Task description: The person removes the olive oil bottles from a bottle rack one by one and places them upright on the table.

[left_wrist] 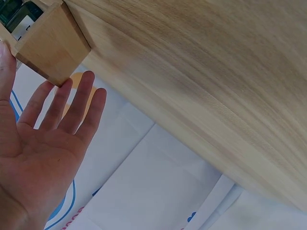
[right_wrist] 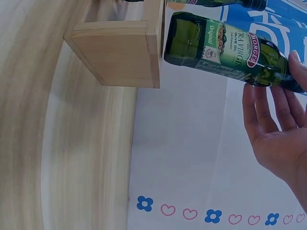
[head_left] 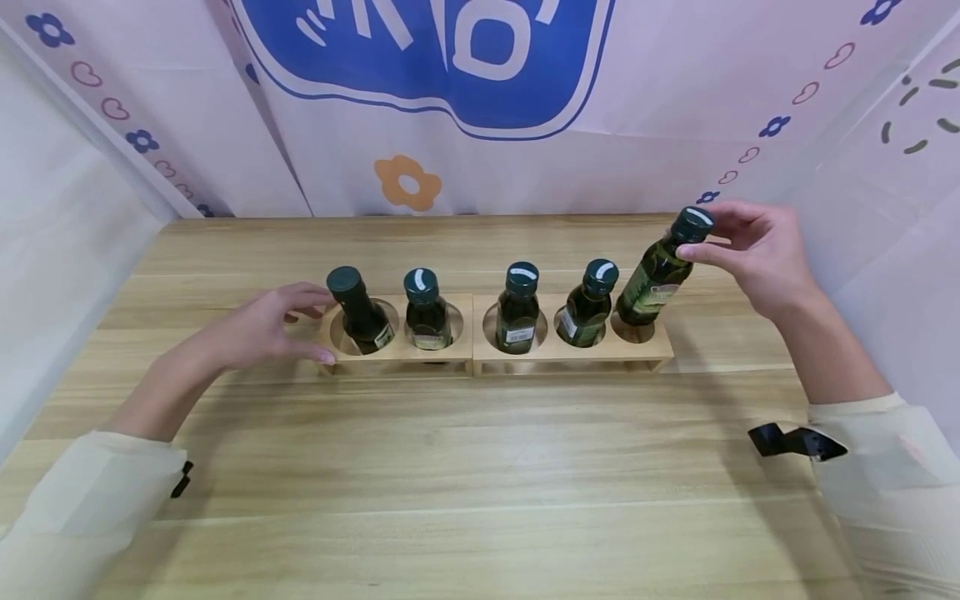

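My right hand (head_left: 757, 250) holds a green glass olive oil bottle (right_wrist: 225, 48) by its neck, just under the dark cap. The bottle is tilted, and its base is above the rightmost hole of a wooden bottle rack (head_left: 570, 367). In the right wrist view its label faces the camera. At the rack's left end, my left hand (head_left: 277, 321) spans the corner with thumb and outstretched fingers touching the wood (left_wrist: 55, 45). Nearest to it, a capped bottle (head_left: 360, 312) leans in the leftmost hole. Three similar bottles, including one beside it (head_left: 427, 312), stand in the other holes.
The rack stands on a wood-grain table (head_left: 480, 483), close to a white backdrop (head_left: 337, 158) with a blue sign and flower prints. White walls (head_left: 45, 208) rise at the left and right. A black strap (head_left: 798, 442) shows at the right sleeve.
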`<state>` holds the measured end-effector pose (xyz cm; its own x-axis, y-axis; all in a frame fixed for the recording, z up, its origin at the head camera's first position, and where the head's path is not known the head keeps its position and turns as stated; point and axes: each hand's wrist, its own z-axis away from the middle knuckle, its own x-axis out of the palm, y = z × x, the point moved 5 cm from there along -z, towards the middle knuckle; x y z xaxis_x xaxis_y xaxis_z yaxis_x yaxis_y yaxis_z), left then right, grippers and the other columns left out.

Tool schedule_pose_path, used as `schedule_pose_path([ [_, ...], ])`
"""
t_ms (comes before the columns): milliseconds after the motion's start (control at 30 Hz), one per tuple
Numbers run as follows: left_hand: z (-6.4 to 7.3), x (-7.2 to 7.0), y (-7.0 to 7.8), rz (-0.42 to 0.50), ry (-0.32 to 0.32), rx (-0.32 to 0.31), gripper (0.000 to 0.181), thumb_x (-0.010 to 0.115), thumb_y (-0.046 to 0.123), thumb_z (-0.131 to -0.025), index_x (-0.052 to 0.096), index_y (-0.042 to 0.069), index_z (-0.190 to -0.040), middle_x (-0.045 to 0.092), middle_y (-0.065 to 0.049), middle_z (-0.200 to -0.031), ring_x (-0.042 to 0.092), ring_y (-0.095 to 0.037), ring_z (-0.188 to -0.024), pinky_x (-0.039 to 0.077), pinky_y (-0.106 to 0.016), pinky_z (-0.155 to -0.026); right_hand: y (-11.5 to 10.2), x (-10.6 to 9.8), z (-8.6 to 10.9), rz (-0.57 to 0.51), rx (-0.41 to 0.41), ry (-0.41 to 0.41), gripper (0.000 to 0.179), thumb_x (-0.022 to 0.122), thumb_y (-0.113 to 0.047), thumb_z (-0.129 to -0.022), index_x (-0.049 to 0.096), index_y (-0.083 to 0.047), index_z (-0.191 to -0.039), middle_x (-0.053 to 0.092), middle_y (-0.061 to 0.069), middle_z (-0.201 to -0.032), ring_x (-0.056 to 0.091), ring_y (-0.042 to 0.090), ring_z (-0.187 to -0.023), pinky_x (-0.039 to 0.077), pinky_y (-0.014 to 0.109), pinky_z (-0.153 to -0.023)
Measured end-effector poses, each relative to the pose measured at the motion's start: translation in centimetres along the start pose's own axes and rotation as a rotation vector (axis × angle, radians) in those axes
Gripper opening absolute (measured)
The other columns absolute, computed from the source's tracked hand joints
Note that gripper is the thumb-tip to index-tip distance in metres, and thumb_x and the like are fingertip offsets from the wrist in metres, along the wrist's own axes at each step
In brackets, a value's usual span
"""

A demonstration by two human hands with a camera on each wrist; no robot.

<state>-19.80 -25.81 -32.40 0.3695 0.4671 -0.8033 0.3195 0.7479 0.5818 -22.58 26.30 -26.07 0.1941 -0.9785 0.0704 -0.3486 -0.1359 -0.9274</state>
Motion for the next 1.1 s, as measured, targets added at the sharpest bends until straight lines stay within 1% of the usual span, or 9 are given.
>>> schedule_pose_path([
  [167,0.0,-0.1,0.0,-0.001,-0.001,-0.002,0.080,0.091,0.024,-0.082,0.051,-0.008,-0.144,0.052,-0.029,-0.146,0.058,-0.048,-0.124,0.048,-0.066,-0.102,-0.1,-0.2,-0.4,0.002,0.011,0.029,0.039,0.065,0.033,-0.078,0.077,0.005,-0.101,0.078,0.007,-0.093,0.075,0.013,-0.083,0.061,0.020,-0.079],
  [433,-0.1,-0.1,0.0,-0.008,0.000,0.009,0.080,0.090,0.022,-0.082,0.051,-0.009,-0.144,0.052,-0.030,-0.146,0.058,-0.049,-0.123,0.049,-0.067,-0.100,0.0,-0.3,-1.1,0.004,0.001,0.051,0.038,0.068,0.030,-0.080,0.077,0.006,-0.107,0.077,0.007,-0.094,0.073,0.014,-0.084,0.061,0.019,-0.076],
  [600,-0.1,0.0,0.1,0.005,0.003,0.010,0.078,0.090,0.021,-0.083,0.052,-0.009,-0.144,0.052,-0.029,-0.146,0.059,-0.048,-0.124,0.049,-0.065,-0.102,0.0,-0.4,-1.4,-0.003,-0.016,0.088,0.040,0.068,0.030,-0.078,0.076,0.007,-0.110,0.076,0.007,-0.092,0.072,0.014,-0.081,0.059,0.019,-0.075],
  [700,0.0,0.0,0.1,0.008,0.001,0.014,0.078,0.090,0.021,-0.083,0.052,-0.009,-0.143,0.052,-0.029,-0.146,0.059,-0.048,-0.123,0.049,-0.064,-0.102,0.1,-0.5,-1.6,-0.034,-0.026,0.110,0.040,0.068,0.032,-0.077,0.075,0.009,-0.109,0.076,0.009,-0.090,0.071,0.015,-0.079,0.060,0.020,-0.075],
  [833,0.0,0.0,0.2,0.010,0.006,0.022,0.076,0.090,0.020,-0.082,0.053,-0.008,-0.143,0.053,-0.029,-0.145,0.059,-0.048,-0.122,0.049,-0.064,-0.102,0.2,-0.6,-2.0,-0.043,-0.012,0.148,0.040,0.070,0.031,-0.077,0.076,0.007,-0.108,0.077,0.008,-0.090,0.072,0.015,-0.079,0.060,0.019,-0.076],
  [1100,0.1,0.0,0.2,0.013,0.008,0.028,0.074,0.090,0.020,-0.082,0.055,-0.007,-0.142,0.054,-0.028,-0.145,0.060,-0.048,-0.122,0.050,-0.064,-0.101,0.8,-0.8,-2.8,0.036,0.035,0.205,0.040,0.077,0.027,-0.075,0.079,0.001,-0.105,0.076,0.005,-0.086,0.071,0.013,-0.075,0.059,0.017,-0.072],
])
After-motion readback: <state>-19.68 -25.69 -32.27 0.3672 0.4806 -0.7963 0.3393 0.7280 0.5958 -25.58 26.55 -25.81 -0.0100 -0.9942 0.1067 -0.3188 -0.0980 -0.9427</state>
